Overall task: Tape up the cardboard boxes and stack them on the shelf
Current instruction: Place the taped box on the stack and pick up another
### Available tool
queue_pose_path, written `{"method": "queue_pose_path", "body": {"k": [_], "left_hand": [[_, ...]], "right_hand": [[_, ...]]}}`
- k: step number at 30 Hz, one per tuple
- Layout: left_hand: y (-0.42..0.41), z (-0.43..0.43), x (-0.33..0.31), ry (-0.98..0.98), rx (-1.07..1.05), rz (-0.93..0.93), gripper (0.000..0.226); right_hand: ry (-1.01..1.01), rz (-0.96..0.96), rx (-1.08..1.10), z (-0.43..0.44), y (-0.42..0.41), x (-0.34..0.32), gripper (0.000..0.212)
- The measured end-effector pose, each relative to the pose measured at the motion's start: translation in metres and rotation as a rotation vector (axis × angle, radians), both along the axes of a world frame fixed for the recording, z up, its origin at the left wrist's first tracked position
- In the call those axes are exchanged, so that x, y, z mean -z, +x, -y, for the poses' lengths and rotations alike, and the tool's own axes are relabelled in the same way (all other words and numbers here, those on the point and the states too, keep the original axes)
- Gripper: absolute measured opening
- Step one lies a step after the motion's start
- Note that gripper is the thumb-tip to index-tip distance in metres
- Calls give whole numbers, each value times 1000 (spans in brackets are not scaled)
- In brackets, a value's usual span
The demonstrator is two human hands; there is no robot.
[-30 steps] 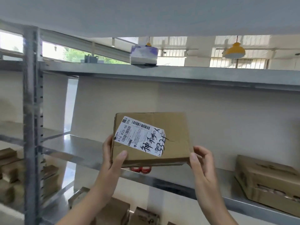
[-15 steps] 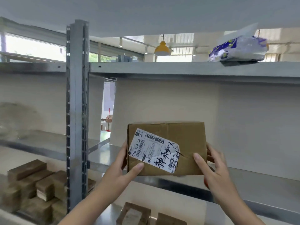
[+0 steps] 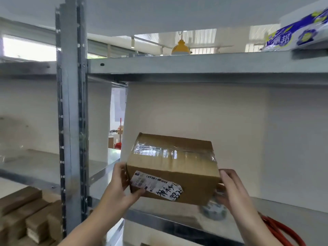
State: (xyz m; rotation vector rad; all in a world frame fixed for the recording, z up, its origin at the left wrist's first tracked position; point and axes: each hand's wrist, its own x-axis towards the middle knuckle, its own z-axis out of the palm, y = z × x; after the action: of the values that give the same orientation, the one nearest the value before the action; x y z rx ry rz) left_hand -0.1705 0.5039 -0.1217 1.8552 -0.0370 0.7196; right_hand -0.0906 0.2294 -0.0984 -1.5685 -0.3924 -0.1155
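The cardboard box (image 3: 174, 167), with clear tape over its top seam, is held tilted over the metal shelf (image 3: 292, 210). The left grip (image 3: 122, 185) clamps its left side, thumb on the label (image 3: 156, 185). The right grip (image 3: 230, 189) clamps its right edge.

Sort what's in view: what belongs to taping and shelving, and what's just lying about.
Job: box, held by left hand and right hand; blurred tape roll below it; shelf.
Lying about: tissue pack up top; red hose; brown blocks; yellow lamp.
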Motion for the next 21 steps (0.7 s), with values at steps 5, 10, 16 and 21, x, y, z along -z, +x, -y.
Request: {"method": "queue_pose_path", "body": {"k": [5, 10, 16, 21], "left_hand": [[19, -29, -19, -99, 180, -3, 34], [49, -62, -32, -533, 273, -5, 35], [64, -93, -28, -242, 193, -15, 72], [59, -91, -18, -124, 269, 3, 31]], "right_hand": [[-2, -102, -7, -17, 18, -6, 47], [-83, -1, -99, -26, 24, -8, 39], [-299, 243, -168, -52, 15, 11, 88], [-469, 220, -174, -59, 17, 15, 105]]}}
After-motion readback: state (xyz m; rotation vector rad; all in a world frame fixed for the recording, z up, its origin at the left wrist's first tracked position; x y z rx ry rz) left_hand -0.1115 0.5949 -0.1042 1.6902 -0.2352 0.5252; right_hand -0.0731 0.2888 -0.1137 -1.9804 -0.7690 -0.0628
